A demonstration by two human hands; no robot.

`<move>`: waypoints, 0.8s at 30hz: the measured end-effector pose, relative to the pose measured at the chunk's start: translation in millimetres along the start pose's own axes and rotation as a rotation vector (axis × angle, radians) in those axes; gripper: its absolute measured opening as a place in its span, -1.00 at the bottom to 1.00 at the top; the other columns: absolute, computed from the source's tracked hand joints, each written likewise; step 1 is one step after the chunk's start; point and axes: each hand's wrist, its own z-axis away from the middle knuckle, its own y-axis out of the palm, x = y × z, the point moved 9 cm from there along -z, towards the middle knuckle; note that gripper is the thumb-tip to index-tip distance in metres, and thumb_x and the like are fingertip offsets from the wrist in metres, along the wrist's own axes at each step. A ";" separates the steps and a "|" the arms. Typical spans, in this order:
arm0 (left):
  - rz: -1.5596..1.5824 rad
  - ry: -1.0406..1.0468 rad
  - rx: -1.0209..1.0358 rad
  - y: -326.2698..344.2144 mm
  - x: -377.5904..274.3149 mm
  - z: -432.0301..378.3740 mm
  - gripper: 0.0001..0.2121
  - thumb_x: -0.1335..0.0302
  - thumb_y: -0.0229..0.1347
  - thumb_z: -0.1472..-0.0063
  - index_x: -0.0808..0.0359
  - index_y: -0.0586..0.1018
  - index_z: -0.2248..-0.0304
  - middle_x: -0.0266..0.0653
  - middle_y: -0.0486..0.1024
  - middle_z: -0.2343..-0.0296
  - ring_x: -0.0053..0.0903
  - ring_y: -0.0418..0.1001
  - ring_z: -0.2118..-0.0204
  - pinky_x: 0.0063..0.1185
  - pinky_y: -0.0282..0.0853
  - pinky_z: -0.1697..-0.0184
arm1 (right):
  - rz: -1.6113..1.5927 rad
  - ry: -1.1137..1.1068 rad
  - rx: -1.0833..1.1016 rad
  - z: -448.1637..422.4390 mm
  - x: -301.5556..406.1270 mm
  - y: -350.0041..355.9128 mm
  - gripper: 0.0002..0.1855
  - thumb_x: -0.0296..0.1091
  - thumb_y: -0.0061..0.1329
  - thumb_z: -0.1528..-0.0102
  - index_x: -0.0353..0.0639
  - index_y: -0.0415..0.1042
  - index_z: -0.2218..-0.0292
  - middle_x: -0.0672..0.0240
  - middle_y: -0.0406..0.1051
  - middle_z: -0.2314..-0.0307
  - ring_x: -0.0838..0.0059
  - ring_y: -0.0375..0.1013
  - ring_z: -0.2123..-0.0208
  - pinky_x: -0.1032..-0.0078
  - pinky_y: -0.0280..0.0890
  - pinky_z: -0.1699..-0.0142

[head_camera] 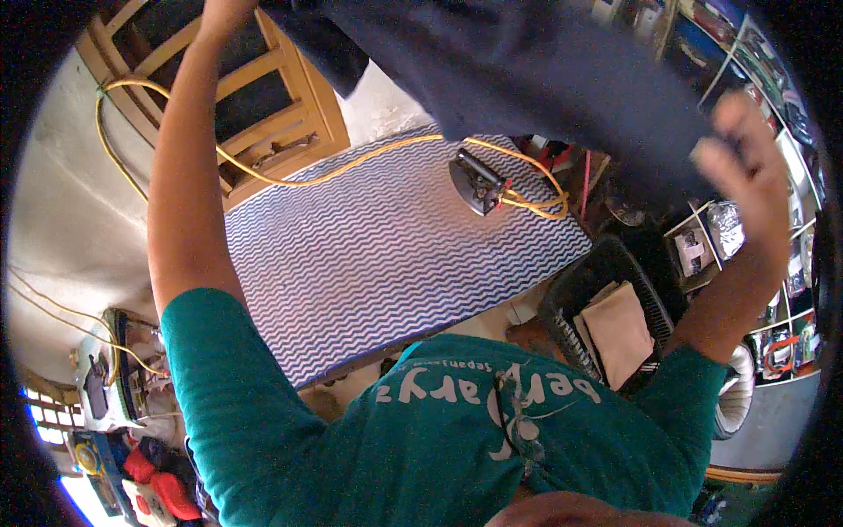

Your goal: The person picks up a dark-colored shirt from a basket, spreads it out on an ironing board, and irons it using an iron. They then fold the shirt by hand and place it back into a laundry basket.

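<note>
A large dark navy cloth (527, 72), maybe a garment, is stretched in the air across the top of the view. My right hand (751, 145), blurred, grips its right end between thumb and fingers. Raised at the upper left, my left hand (227, 12) is mostly cut off by the picture's edge, so its fingers are hidden. Below the cloth stands a table with a blue-and-white zigzag cover (369, 263). On the cover rests an electric iron (477, 181) with a black handle, its yellow cord (316, 179) running left over the table.
A black plastic basket (566, 290) with folded beige cloth (619, 329) stands right of the table. A wooden frame with slats (290, 125) leans at the back left. Shelves with packaged goods (731, 230) line the right side. Farther left is a cluttered machine (125, 369).
</note>
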 end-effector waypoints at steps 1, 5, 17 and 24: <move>0.029 -0.016 0.019 6.8 18.1 25.8 -0.77 0.73 -0.11 0.10 0.38 0.48 0.40 0.02 0.47 0.44 -0.27 0.47 0.36 -0.49 0.34 0.30 | 0.084 -0.123 0.194 8.4 31.4 47.4 -0.71 -0.43 0.11 0.20 -0.23 0.32 0.40 0.41 0.27 0.47 0.54 0.30 0.36 0.58 0.21 0.21; -0.093 0.051 0.305 65.2 96.3 160.9 -0.74 0.66 -0.06 0.11 0.21 0.52 0.38 -0.10 0.47 0.42 -0.19 0.40 0.28 -0.37 0.33 0.20 | -0.187 -0.146 0.849 52.2 44.0 236.0 -0.74 -0.40 0.04 0.16 -0.28 0.23 0.45 0.14 0.28 0.53 0.17 0.33 0.45 0.37 0.22 0.36; -0.432 0.067 1.077 178.6 159.8 496.5 -0.89 0.46 -0.02 0.05 0.16 0.55 0.53 -0.36 0.44 0.48 -0.46 0.32 0.19 -0.44 0.22 0.16 | -0.653 0.027 1.713 263.3 62.9 634.0 -0.66 -0.33 -0.03 0.19 -0.35 0.29 0.36 0.05 0.37 0.47 0.23 0.36 0.42 0.30 0.23 0.34; -0.587 0.145 1.046 123.2 229.1 534.8 -0.88 0.46 -0.04 0.02 0.14 0.55 0.54 -0.36 0.43 0.46 -0.46 0.30 0.20 -0.46 0.21 0.19 | -0.803 0.007 1.816 282.2 167.9 717.9 -0.72 -0.46 -0.03 0.20 -0.33 0.29 0.37 0.08 0.38 0.41 0.24 0.35 0.35 0.32 0.19 0.28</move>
